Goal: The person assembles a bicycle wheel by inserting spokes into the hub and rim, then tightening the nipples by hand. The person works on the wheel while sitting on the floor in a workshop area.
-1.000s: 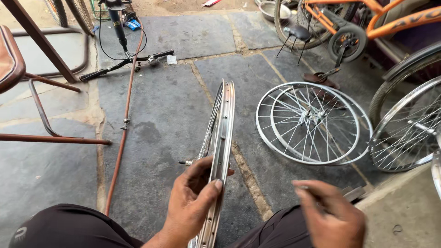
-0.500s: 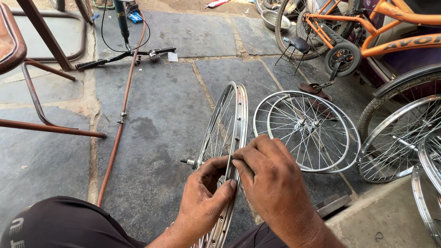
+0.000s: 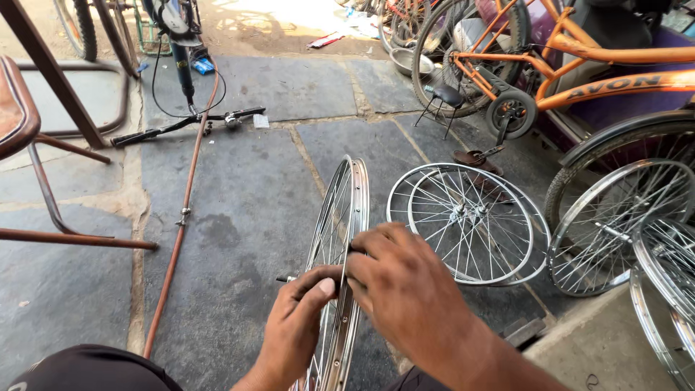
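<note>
Both hands, left hand (image 3: 293,329) and right hand (image 3: 405,289), grip with closed fingers the upright, shiny spoked wheel rim (image 3: 346,217).

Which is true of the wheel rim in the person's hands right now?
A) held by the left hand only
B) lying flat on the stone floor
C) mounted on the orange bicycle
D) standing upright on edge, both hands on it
D: the wheel rim stands on edge in front of the person, with the left hand gripping it from one side and the right hand laid over it from the other.
</note>
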